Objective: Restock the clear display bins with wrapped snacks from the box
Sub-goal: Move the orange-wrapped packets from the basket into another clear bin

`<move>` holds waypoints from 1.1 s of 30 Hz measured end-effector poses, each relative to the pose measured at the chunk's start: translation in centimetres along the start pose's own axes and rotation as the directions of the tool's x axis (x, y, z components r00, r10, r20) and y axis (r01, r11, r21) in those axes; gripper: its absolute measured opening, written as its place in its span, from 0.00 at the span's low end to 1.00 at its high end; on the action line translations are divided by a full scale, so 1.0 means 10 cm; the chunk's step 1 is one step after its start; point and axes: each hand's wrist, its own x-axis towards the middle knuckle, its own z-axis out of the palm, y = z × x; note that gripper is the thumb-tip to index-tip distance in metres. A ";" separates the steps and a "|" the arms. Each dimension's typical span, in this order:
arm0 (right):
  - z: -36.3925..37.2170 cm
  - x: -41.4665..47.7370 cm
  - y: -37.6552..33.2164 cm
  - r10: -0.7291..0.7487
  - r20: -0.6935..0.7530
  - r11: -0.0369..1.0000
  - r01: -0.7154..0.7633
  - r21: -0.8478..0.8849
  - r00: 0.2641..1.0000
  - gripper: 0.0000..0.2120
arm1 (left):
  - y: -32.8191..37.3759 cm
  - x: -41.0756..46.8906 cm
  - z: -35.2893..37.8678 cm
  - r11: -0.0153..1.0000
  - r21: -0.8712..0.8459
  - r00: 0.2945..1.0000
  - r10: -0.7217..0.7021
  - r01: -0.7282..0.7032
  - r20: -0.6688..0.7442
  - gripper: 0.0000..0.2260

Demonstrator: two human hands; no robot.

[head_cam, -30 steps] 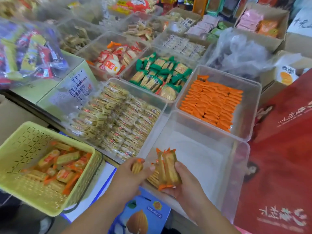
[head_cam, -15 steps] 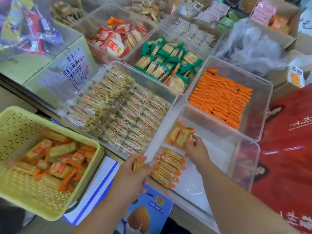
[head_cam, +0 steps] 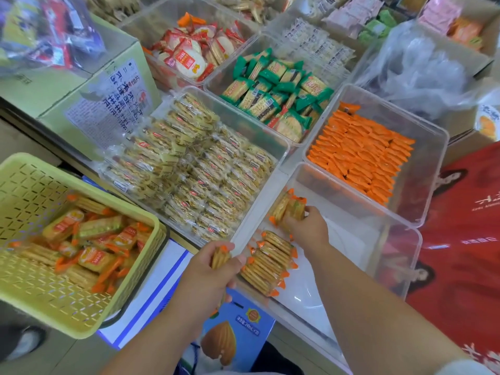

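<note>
A nearly bare clear bin [head_cam: 400,239] stands in front of me. In its near left corner lies a neat row of orange-wrapped cracker packs [head_cam: 267,263]. My right hand [head_cam: 308,228] is inside the bin, closed on a small bunch of the same packs [head_cam: 286,208] just beyond that row. At the bin's near left rim, my left hand [head_cam: 211,269] grips a single cracker pack [head_cam: 220,257]. A yellow-green basket [head_cam: 32,190] at the left holds several loose packs [head_cam: 89,244] of this snack.
Full clear bins surround the bare one: pale cracker packs [head_cam: 200,169] to its left, orange packets [head_cam: 362,150] behind, green packs [head_cam: 278,90] and red-white packs [head_cam: 194,52] farther back. A red carton [head_cam: 465,239] stands at the right, a blue almond-print box [head_cam: 232,336] below my hands.
My right hand moved from the bin's near edge deeper into the bin with its bunch of packs. A row of packs now lies in the near left corner. The left hand barely moved.
</note>
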 end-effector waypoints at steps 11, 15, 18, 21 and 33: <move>-0.22 -0.23 0.30 -0.249 0.242 0.843 0.332 -0.423 0.938 0.27 | 0.04 -0.03 -0.01 1.000 -0.024 0.999 -0.015 0.015 0.034 0.17; -0.16 -0.23 0.21 -0.281 0.331 0.853 0.392 -0.343 0.901 0.22 | 0.08 -0.05 -0.02 0.997 -0.055 0.996 -0.047 0.051 0.075 0.25; -0.09 -0.24 0.20 -0.285 0.275 0.871 0.368 -0.327 0.918 0.19 | 0.13 -0.06 -0.01 0.986 -0.148 0.990 -0.059 0.078 0.128 0.18; -0.05 -0.24 0.25 -0.258 0.186 0.892 0.308 -0.330 0.948 0.20 | 0.23 -0.04 0.06 0.994 -0.091 0.987 -0.052 0.067 0.152 0.20; -0.16 0.02 0.20 -0.200 0.209 0.947 0.243 -0.209 0.957 0.47 | 0.74 0.61 0.80 0.577 0.621 0.845 0.296 -0.530 0.446 0.06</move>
